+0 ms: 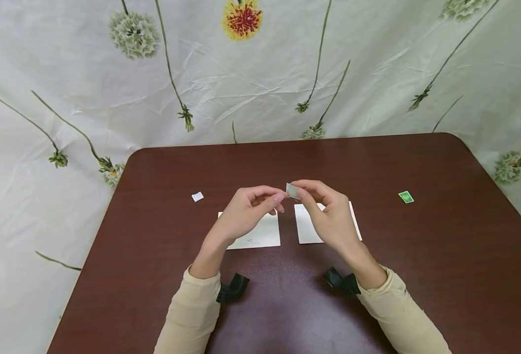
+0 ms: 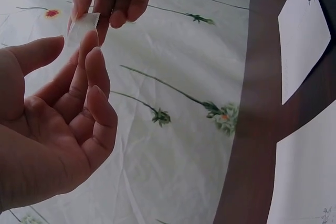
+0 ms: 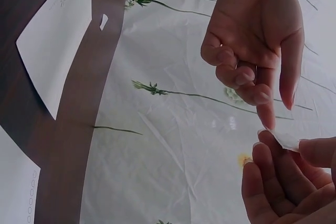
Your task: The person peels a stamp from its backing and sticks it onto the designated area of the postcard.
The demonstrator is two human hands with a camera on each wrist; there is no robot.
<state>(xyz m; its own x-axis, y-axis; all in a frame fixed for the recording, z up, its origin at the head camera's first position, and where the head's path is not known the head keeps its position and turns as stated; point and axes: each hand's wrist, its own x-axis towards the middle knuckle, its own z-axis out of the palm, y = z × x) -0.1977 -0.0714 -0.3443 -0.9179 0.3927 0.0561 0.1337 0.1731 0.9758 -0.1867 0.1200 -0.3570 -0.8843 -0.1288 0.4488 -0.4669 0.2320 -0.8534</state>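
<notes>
Above the table, my right hand (image 1: 332,212) pinches a small pale postage stamp (image 1: 292,191) between thumb and fingers. Its plain, light side and toothed edge show in the left wrist view, where the stamp (image 2: 84,28) is slightly bent. My left hand (image 1: 248,210) reaches the stamp's near edge with its index fingertip, while the thumb stands apart and the other fingers curl loosely. Beneath the hands lie two white cards, a left card (image 1: 260,236) and a right card (image 1: 306,228), each partly covered by a hand in the head view.
A green stamp (image 1: 406,197) lies face up on the right of the brown table (image 1: 446,255). Toward the left lies a small white piece (image 1: 197,196). Behind the table's far edge hangs a flowered cloth (image 1: 260,88). Dark straps (image 1: 233,288) sit at both wrists.
</notes>
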